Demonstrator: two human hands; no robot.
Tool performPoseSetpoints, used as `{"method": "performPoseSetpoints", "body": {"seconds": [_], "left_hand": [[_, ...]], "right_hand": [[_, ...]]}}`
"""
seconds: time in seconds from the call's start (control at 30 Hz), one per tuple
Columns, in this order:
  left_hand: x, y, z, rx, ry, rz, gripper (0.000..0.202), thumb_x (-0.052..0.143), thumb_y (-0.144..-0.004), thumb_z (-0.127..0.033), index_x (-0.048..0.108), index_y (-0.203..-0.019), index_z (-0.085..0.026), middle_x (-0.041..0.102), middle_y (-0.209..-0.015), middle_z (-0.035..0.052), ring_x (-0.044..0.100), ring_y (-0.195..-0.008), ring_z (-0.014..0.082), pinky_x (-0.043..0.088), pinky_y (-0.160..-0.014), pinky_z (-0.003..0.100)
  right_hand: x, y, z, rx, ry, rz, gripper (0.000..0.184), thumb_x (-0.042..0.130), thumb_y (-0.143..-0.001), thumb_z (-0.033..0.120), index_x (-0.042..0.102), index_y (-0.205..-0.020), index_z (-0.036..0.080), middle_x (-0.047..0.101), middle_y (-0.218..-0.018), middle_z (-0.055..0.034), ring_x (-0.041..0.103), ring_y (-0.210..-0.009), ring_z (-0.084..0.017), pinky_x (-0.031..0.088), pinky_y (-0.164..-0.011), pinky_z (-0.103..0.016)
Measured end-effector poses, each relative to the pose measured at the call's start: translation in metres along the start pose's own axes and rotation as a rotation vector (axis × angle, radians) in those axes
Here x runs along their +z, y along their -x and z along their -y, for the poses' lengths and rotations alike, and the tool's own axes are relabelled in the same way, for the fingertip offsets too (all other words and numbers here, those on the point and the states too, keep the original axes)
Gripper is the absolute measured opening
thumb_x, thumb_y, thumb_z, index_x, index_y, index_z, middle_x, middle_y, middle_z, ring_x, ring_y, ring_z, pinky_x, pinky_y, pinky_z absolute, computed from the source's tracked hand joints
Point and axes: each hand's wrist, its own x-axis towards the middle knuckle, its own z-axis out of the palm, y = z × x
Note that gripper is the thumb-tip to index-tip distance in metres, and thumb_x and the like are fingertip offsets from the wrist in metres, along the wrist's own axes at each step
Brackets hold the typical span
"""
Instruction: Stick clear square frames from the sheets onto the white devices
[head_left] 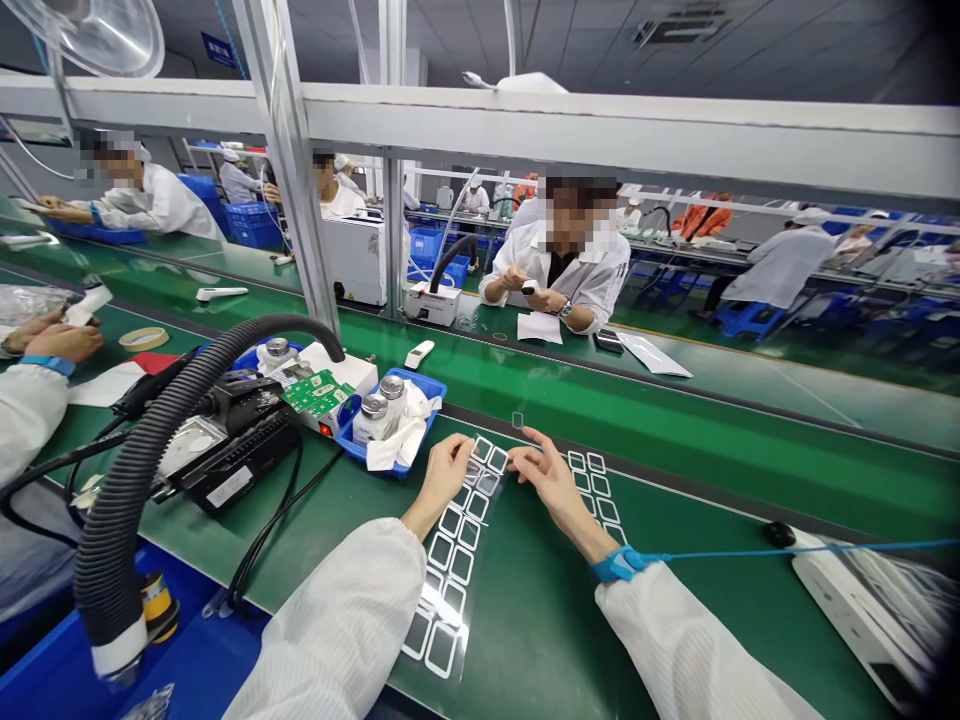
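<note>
Working from the left of the blue plastic tray point(390, 425), we note a black corrugated hose point(127, 480), then a green circuit board point(319, 400) just beside the tray, which holds two metal-capped jars point(375, 420) and a white cloth point(397, 435). Right of the tray, the left hand point(446, 472) lies narrow on a clear sheet of rounded-square frames point(457, 530); whether it grips the film, we cannot tell. Further right, the right hand point(551, 475) is slightly open, holding nothing visible, its fingertips point(517, 452) just beside the sheet, near a loose frame point(517, 420). Beyond it lies a second strip of frames point(596, 490) — and a blue wrist strap point(619, 565) circles that wrist.
</note>
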Motion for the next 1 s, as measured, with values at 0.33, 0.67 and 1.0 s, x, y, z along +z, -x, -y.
{"method": "performPoseSetpoints", "body": {"seconds": [0.33,0.67,1.0], "left_hand": [[-0.002,0.006,0.001,0.023,-0.106,-0.030,0.026,0.051,-0.088,-0.036,0.060,-0.072,-0.017,0.053,-0.060,-0.0008,0.048,-0.056,0.0124,0.035,-0.056,0.023],[0.005,0.002,0.000,-0.058,0.137,0.100,0.030,0.064,-0.078,-0.043,0.069,-0.076,-0.013,0.068,-0.087,0.0093,0.061,-0.080,0.0178,0.047,-0.075,0.027],[0.031,0.013,0.011,-0.190,0.113,0.069,0.033,0.063,-0.074,-0.044,0.072,-0.078,-0.012,0.071,-0.081,0.0107,0.066,-0.075,0.0213,0.051,-0.071,0.030]], "right_hand": [[0.000,-0.002,0.003,-0.038,-0.005,0.058,0.069,0.071,-0.073,0.039,0.038,-0.130,0.018,0.063,-0.073,0.0007,0.058,-0.070,-0.017,0.045,-0.070,-0.033],[-0.012,0.005,0.014,-0.032,0.015,0.109,0.067,0.064,-0.079,0.034,0.033,-0.136,0.020,0.052,-0.066,0.0055,0.051,-0.062,-0.014,0.041,-0.065,-0.030],[-0.042,0.013,0.005,-0.132,0.305,0.038,0.070,0.053,-0.079,0.023,0.028,-0.144,0.019,0.059,-0.069,0.0036,0.055,-0.066,-0.015,0.043,-0.068,-0.030]]}}
